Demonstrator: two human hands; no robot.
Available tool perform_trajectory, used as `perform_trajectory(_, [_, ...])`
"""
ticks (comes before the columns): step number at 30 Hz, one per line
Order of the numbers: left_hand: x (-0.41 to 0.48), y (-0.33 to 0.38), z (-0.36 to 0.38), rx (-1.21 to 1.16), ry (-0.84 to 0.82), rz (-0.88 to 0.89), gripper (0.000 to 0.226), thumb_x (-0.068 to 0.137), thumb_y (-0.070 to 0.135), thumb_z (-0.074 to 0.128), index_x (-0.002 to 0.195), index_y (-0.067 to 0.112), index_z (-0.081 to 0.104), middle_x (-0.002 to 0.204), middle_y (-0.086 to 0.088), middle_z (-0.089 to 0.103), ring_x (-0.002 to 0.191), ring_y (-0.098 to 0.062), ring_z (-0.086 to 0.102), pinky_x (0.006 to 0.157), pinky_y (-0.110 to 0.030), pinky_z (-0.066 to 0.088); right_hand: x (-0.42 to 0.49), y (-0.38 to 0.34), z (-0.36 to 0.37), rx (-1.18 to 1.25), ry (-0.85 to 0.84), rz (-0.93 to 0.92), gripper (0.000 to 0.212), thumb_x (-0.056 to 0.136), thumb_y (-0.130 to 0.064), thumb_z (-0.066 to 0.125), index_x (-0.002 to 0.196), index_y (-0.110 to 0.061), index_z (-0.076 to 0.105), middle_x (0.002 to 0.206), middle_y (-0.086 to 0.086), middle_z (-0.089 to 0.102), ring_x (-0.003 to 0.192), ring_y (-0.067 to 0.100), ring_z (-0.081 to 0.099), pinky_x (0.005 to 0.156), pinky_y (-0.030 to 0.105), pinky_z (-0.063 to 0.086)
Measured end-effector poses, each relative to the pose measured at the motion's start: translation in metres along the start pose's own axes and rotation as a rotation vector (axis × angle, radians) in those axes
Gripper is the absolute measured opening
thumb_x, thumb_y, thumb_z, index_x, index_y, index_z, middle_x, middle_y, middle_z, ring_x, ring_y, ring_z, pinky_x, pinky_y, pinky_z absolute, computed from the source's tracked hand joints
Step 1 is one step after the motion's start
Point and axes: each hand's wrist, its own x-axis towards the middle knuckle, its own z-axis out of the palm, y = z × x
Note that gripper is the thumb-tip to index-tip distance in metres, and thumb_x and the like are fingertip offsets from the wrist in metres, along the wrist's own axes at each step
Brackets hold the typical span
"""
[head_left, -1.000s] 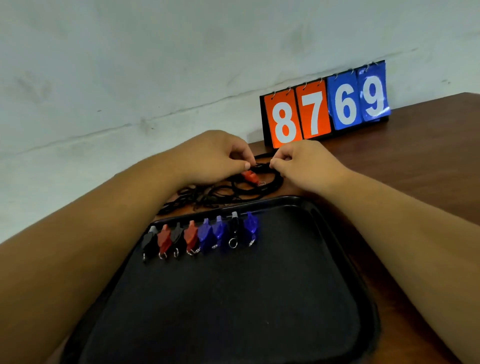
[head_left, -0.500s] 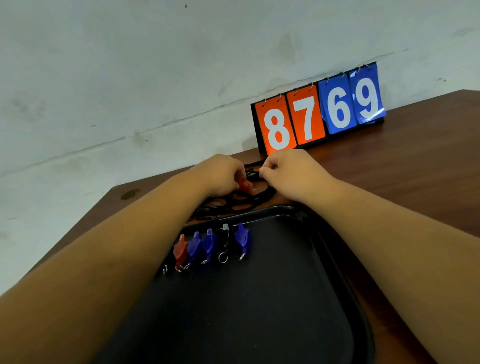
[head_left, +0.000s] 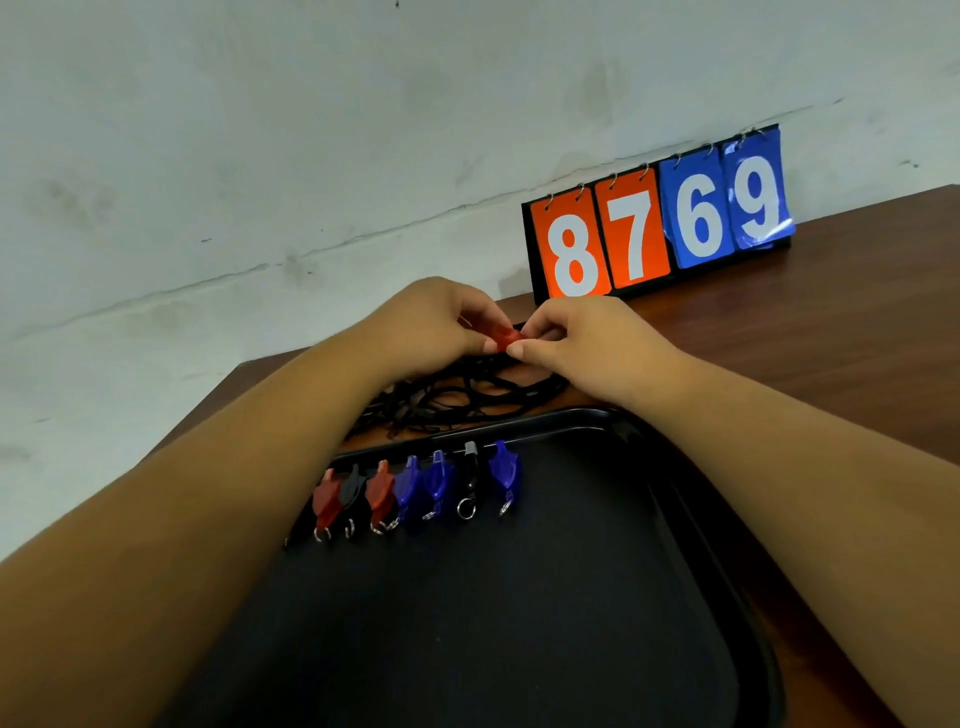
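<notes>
The only writing in view is on the flip scoreboard (head_left: 654, 228) at about one o'clock against the wall (head_left: 260, 130): white digits 8 and 7 on orange cards, then 6 and 9 on blue cards, hung from small rings on a black stand.

Both hands meet at twelve o'clock from the black tray (head_left: 701, 519), above the wooden table (head_left: 857, 312), and share one red plastic piece (head_left: 505, 336). It is small, glossy and slightly see-through, and most of it is hidden by fingertips. Its long axis runs roughly nine to three between the hands; which end is which cannot be told.

The left hand (head_left: 431, 327) has its fingers curled and pinches the piece's nine o'clock end with thumb and fingertips. The right hand (head_left: 587, 348) pinches the three o'clock end the same way, its other fingers folded in.

Just under the hands lies a tangle of black cords (head_left: 467, 400) on the table, touching the tray's far rim. Inside that rim, at about eleven o'clock in the tray, a row of small pieces (head_left: 415, 488) sits side by side in red, black and blue, metal rings at their near ends.
</notes>
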Motion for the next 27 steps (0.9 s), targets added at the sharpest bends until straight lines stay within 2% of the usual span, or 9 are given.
perform_trajectory(5, [-0.018, 0.0, -0.003, -0.169, 0.103, -0.035, 0.02, 0.097, 0.022, 0.079, 0.112, 0.034, 0.08, 0.102, 0.016, 0.079, 0.097, 0.001, 0.071, 0.082, -0.015, 0.048, -0.001, -0.001, 0.0, 0.043, 0.003, -0.006, 0.026, 0.099, -0.054, 0.071, 0.107, -0.03, 0.079, 0.095, -0.013, 0.071, 0.092, 0.009, 0.066, 0.077, 0.023, 0.049])
perform_trajectory(8, [-0.026, -0.004, 0.0, -0.24, 0.167, -0.065, 0.014, 0.097, 0.02, 0.079, 0.105, 0.032, 0.082, 0.097, 0.015, 0.08, 0.091, 0.001, 0.073, 0.074, -0.008, 0.047, -0.001, -0.003, 0.002, 0.06, -0.01, -0.005, 0.021, 0.099, -0.052, 0.073, 0.105, -0.034, 0.08, 0.095, -0.013, 0.073, 0.093, 0.008, 0.068, 0.08, 0.024, 0.053])
perform_trajectory(11, [-0.034, -0.007, 0.0, -0.306, 0.134, -0.061, 0.019, 0.101, 0.014, 0.075, 0.107, 0.03, 0.083, 0.095, 0.012, 0.083, 0.092, 0.003, 0.076, 0.078, -0.005, 0.052, -0.003, -0.005, 0.001, 0.13, -0.039, -0.006, 0.015, 0.098, -0.042, 0.077, 0.111, -0.036, 0.079, 0.096, -0.014, 0.075, 0.093, 0.006, 0.071, 0.083, 0.021, 0.057])
perform_trajectory(13, [-0.038, -0.008, 0.001, -0.435, 0.068, -0.046, 0.026, 0.106, 0.005, 0.064, 0.116, 0.021, 0.082, 0.102, 0.005, 0.084, 0.1, -0.003, 0.078, 0.089, -0.012, 0.059, -0.006, -0.005, 0.0, 0.155, -0.073, -0.024, 0.02, 0.099, -0.036, 0.077, 0.119, -0.036, 0.075, 0.097, -0.011, 0.074, 0.092, 0.006, 0.071, 0.079, 0.018, 0.053])
perform_trajectory(15, [-0.044, -0.011, -0.002, -0.577, 0.006, -0.052, 0.031, 0.11, 0.0, 0.054, 0.125, 0.014, 0.077, 0.113, -0.002, 0.083, 0.108, -0.007, 0.078, 0.089, -0.016, 0.061, -0.006, -0.006, 0.0, 0.142, -0.085, -0.039, 0.022, 0.101, -0.032, 0.075, 0.122, -0.038, 0.073, 0.097, -0.008, 0.072, 0.091, 0.009, 0.07, 0.078, 0.019, 0.05])
perform_trajectory(17, [-0.051, -0.018, -0.011, -0.558, -0.005, -0.073, 0.032, 0.112, 0.002, 0.051, 0.127, 0.016, 0.075, 0.117, 0.0, 0.082, 0.109, -0.006, 0.078, 0.085, -0.015, 0.061, -0.006, -0.008, 0.0, 0.13, -0.079, -0.03, 0.017, 0.101, -0.031, 0.074, 0.117, -0.038, 0.073, 0.095, -0.006, 0.072, 0.091, 0.013, 0.07, 0.079, 0.023, 0.054])
perform_trajectory(20, [-0.066, -0.038, -0.026, -0.37, 0.062, -0.095, 0.028, 0.112, 0.014, 0.056, 0.122, 0.029, 0.078, 0.108, 0.01, 0.083, 0.105, -0.005, 0.078, 0.101, -0.03, 0.06, -0.006, -0.011, -0.001, 0.133, -0.071, 0.002, 0.012, 0.099, -0.031, 0.076, 0.11, -0.034, 0.073, 0.094, -0.003, 0.074, 0.092, 0.016, 0.071, 0.081, 0.027, 0.059])
perform_trajectory(23, [-0.083, -0.062, -0.033, -0.275, 0.142, -0.135, 0.025, 0.11, 0.024, 0.06, 0.111, 0.038, 0.081, 0.102, 0.018, 0.082, 0.098, 0.0, 0.076, 0.101, -0.03, 0.057, -0.007, -0.014, -0.001, 0.122, -0.079, 0.017, 0.012, 0.099, -0.031, 0.077, 0.11, -0.032, 0.074, 0.095, -0.006, 0.075, 0.093, 0.014, 0.072, 0.08, 0.024, 0.058])
perform_trajectory(27, [-0.095, -0.093, -0.022, -0.305, 0.21, -0.201, 0.024, 0.108, 0.027, 0.062, 0.105, 0.04, 0.082, 0.103, 0.018, 0.081, 0.103, -0.001, 0.075, 0.103, -0.034, 0.057, -0.01, -0.017, -0.001, 0.079, -0.104, 0.01, 0.015, 0.099, -0.027, 0.077, 0.112, -0.032, 0.071, 0.098, -0.009, 0.071, 0.091, 0.01, 0.068, 0.077, 0.02, 0.053])
